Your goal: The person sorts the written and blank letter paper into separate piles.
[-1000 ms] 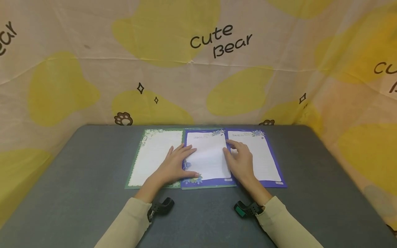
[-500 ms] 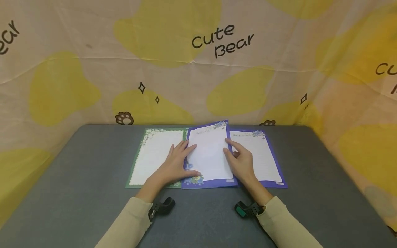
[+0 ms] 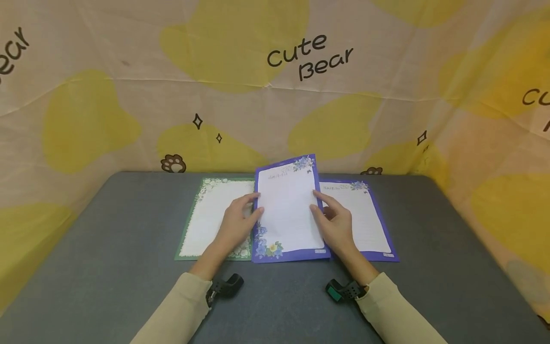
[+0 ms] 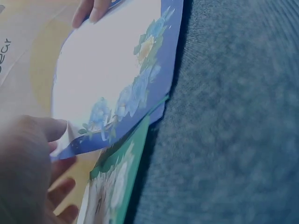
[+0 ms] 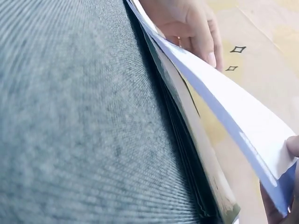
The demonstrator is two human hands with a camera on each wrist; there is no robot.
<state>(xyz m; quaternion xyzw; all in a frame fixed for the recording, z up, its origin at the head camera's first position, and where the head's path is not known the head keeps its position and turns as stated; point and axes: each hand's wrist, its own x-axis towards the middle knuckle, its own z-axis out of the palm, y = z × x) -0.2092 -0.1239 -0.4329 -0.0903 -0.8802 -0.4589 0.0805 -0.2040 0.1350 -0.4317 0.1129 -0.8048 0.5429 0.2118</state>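
Note:
A white sheet of paper with a purple border and blue flowers (image 3: pixel 285 215) is held up at its far end, its near edge low over the table. My left hand (image 3: pixel 238 217) pinches its left edge; in the left wrist view the thumb (image 4: pixel 55 128) lies on top and fingers are beneath. On the opposite edge my right hand (image 3: pixel 337 222) pinches it too, with the sheet bending upward in the right wrist view. Under and left of it lies a green-bordered sheet (image 3: pixel 206 215). Another purple-bordered sheet (image 3: pixel 369 220) lies flat at the right, partly covered by my right hand.
All the papers are on a dark grey table (image 3: pixel 129 267). Behind it hangs a cream and yellow cloth (image 3: pixel 240 110) printed with words and paw marks. Black bands (image 3: pixel 227 285) sit on both wrists.
The middle purple-bordered sheet has risen at its far end, tilting up toward me. My left hand has gone from lying spread on it to pinching its left edge. My right hand stays nearly in place.

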